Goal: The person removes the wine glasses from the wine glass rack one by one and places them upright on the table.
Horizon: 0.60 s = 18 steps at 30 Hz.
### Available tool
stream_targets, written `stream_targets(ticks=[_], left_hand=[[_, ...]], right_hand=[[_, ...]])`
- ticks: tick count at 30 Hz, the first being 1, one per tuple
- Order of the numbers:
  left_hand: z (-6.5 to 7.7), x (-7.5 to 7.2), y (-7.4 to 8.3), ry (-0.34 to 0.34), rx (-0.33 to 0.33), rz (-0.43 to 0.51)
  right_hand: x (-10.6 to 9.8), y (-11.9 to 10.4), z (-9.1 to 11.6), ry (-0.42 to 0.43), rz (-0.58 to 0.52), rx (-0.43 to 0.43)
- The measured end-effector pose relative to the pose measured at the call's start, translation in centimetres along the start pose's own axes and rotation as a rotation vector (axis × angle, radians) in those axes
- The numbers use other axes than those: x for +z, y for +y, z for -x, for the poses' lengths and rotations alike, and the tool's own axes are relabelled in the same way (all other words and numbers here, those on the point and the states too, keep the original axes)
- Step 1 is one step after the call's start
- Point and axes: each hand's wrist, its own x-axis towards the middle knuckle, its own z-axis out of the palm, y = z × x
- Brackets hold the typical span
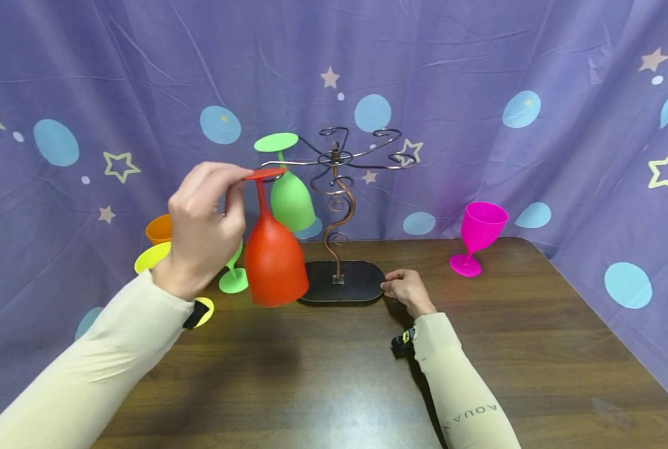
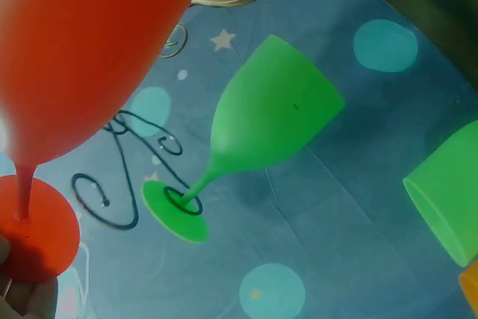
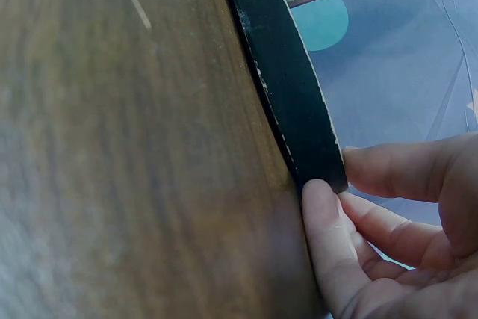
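My left hand pinches the round foot of a red plastic goblet, which hangs bowl-down in front of the rack. Its foot is at a wire hook on the left of the metal stemware rack; whether the stem sits in the hook I cannot tell. Behind it, a green goblet hangs upside down from another hook; the left wrist view shows the wire loop around its stem. With thumb and fingers, my right hand grips the right end of the rack's black oval base.
A magenta goblet stands upright at the back right of the wooden table. Behind my left arm are a second green goblet, a yellow one and an orange one, partly hidden. A purple patterned curtain hangs behind.
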Motion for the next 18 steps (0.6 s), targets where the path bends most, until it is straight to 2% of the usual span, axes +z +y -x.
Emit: stream_targets(ticks=[4,10,14,18], left_hand=[[0.9,-1.2,0.8,0.072,-0.058,-0.005],[2.9,-2.4,1.6,0.134,-0.136,-0.014],[5.3,-2.5,0.5,0.138,-0.194,-0.027],[8.1,-1.8,-1.0,0.114,-0.267,-0.03]], right_hand=[[0.0,0.0,0.1,0.002,-0.008,0.001],[-0.1,-0.1,0.2,0.002,-0.004,-0.008],[-0.1,0.0,0.4,-0.006,0.012,-0.009],[-0.2,0.0,0.5,-0.01,0.023,-0.009]])
